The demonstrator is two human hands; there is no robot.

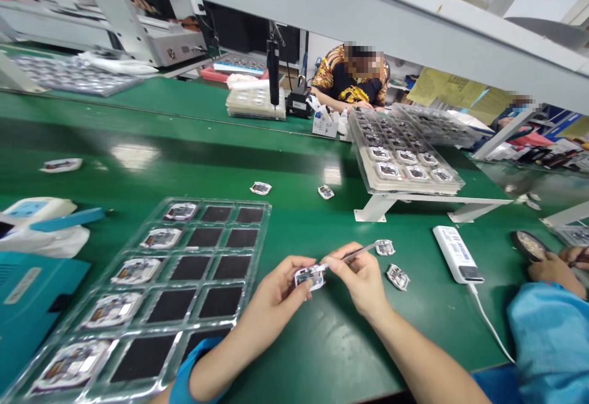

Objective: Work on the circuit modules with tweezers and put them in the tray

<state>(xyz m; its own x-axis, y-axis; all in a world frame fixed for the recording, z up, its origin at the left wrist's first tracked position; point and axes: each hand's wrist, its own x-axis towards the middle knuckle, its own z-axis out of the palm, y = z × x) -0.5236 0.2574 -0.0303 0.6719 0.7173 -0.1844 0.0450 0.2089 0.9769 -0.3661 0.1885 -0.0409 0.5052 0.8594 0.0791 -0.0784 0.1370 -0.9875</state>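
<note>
Your L hand (276, 293) pinches the small foil-backed module (309, 277) just above the green mat (294, 355), w/ the clear plastic tray (216, 202) close by. R hand (361, 278) grips slim metal tweezers (352, 255), tip at the module's edge. Keep both hands braced, pinch firm, tip steady.

This is an electronics assembly workshop: a long green desk (294, 165) runs through the room, plastic trays (251, 232) of small electronic parts (260, 188) lie along it, a co-worker (350, 79) sits at the far side, and a metal machine (170, 45) stands upper left.
</note>
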